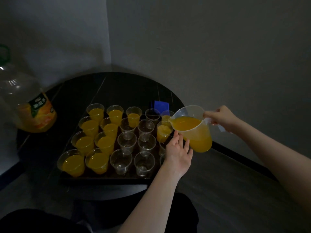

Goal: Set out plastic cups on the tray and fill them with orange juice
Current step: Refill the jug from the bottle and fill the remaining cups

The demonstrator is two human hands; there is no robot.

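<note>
A dark tray point(104, 178) on a round black table holds several clear plastic cups in rows. The left columns are filled with orange juice point(99, 161); the middle cups point(121, 161) are empty. My right hand point(220, 117) grips the handle of a clear measuring jug point(196, 130) holding juice, tilted with its spout over a right-column cup point(164, 131) that holds juice. My left hand point(179, 152) has straight fingers that touch the jug's lower side and hide part of the cups beneath it.
A large juice bottle point(28, 101), nearly empty, with a green cap stands at the table's left edge. A blue cloth point(160, 105) lies behind the tray. Walls meet in a corner behind the table. My dark-clothed legs are below.
</note>
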